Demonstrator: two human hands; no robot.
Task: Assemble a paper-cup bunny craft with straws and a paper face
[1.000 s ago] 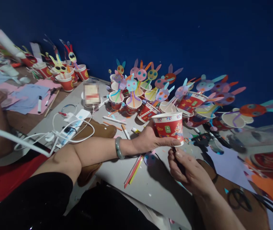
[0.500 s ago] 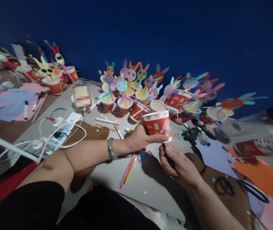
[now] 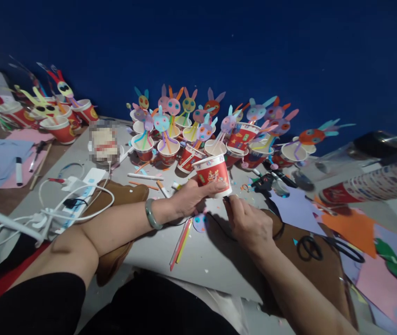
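My left hand [image 3: 187,199] is wrapped round a red and white paper cup [image 3: 213,175], which tilts a little above the board. At the cup's lower edge, my right hand [image 3: 249,222] is closed on a slim dark tool [image 3: 226,199]; most of it is hidden in the fingers. A black cord [image 3: 221,226] runs close to this hand. Below the cup lies a purple paper face disc [image 3: 199,224]. Red and yellow paper strips [image 3: 181,244] rest beside it.
Several cups with paper rabbit figures [image 3: 168,151] stand along the blue wall. At left are a power strip [image 3: 80,197] and white cables. A stack of cups [image 3: 369,184], orange paper [image 3: 352,228] and black-handled scissors [image 3: 345,246] lie at right.
The whole view has shifted, so things appear further left. My right hand has turned, with its back now more toward me, still at the cup's base. My left hand keeps the cup.
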